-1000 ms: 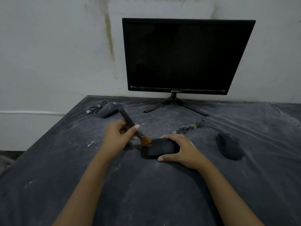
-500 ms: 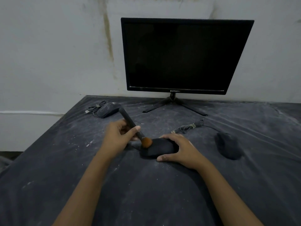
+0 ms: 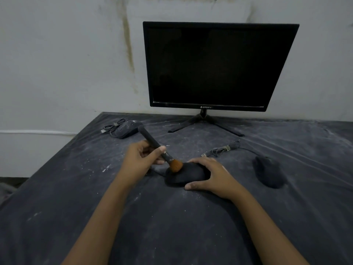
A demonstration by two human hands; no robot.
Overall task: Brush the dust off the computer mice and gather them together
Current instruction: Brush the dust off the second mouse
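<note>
A black computer mouse [image 3: 186,176] lies in the middle of the dusty dark table. My right hand [image 3: 212,175] grips its right side, thumb in front and fingers over the far edge. My left hand [image 3: 142,157] pinches the black handle of a brush [image 3: 152,142]; its orange bristles [image 3: 176,165] touch the mouse's left top. A second black mouse [image 3: 268,174] sits to the right with its cable bundle [image 3: 221,149] behind it. A third, dusty mouse [image 3: 127,128] with a coiled cable lies at the far left.
A black monitor [image 3: 217,66] on a splayed stand [image 3: 205,122] is at the back against the white wall. The dark table cover [image 3: 172,226] is streaked with white dust. The table's left edge drops off near the far-left mouse.
The brush bristles have slid slightly right along the top of the held mouse. My right hand and the other two mice have stayed in place.
</note>
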